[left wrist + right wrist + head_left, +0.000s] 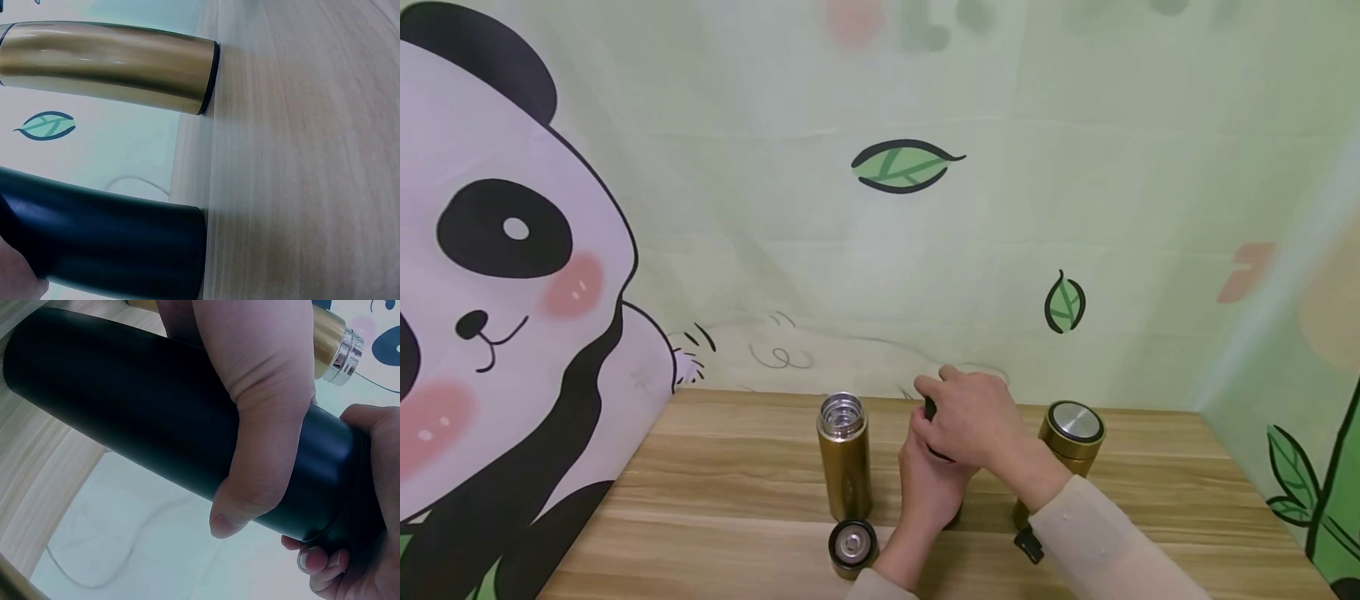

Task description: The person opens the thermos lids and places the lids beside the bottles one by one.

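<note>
A black thermos bottle stands on the table between two gold bottles, mostly hidden behind the hands in the head view. My left hand grips its body, with the thumb wrapped across it in the right wrist view. Above it, my right hand holds the black lid at the top, fingers curled round it. To the left is an uncapped gold thermos bottle, its steel mouth showing. Its likely lid lies inside-up in front of it.
A capped gold thermos bottle stands to the right, partly behind the right forearm. A small black piece shows beside the right sleeve. The wooden table ends at a printed cloth backdrop with a panda and leaves.
</note>
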`<state>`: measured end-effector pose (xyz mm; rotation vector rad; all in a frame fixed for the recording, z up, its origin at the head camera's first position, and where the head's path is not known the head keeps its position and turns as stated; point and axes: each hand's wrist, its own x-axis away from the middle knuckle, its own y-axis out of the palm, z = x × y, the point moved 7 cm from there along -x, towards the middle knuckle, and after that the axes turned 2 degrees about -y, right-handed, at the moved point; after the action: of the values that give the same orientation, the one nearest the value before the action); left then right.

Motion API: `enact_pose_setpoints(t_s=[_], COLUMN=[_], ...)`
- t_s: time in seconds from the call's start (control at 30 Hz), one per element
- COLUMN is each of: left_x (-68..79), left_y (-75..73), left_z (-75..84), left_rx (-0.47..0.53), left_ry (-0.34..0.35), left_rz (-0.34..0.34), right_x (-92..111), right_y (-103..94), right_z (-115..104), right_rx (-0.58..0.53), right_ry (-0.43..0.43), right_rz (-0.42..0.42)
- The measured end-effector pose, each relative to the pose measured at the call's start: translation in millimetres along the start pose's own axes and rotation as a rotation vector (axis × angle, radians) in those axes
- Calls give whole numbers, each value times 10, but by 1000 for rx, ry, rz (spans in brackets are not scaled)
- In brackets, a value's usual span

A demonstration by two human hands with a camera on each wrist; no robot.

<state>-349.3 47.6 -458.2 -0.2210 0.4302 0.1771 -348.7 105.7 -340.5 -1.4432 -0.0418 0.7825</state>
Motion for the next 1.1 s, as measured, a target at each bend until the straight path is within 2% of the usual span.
enact_pose_setpoints(t_s=[0.4,0.63,1.1], left_x=[9,11,-9], left_y=[12,10,-3], left_z=[-12,-5,36], left_rx=[61,31,82], left_ry=[-31,-44,4], left_rz=[-22,-24,-40], right_x=[0,5,12], right_y=[-1,1,-17], right_z=[15,22,23], right_rx=[-50,-72,-122], right_ry=[-54,-75,-173], right_rz=[-30,-73,-79])
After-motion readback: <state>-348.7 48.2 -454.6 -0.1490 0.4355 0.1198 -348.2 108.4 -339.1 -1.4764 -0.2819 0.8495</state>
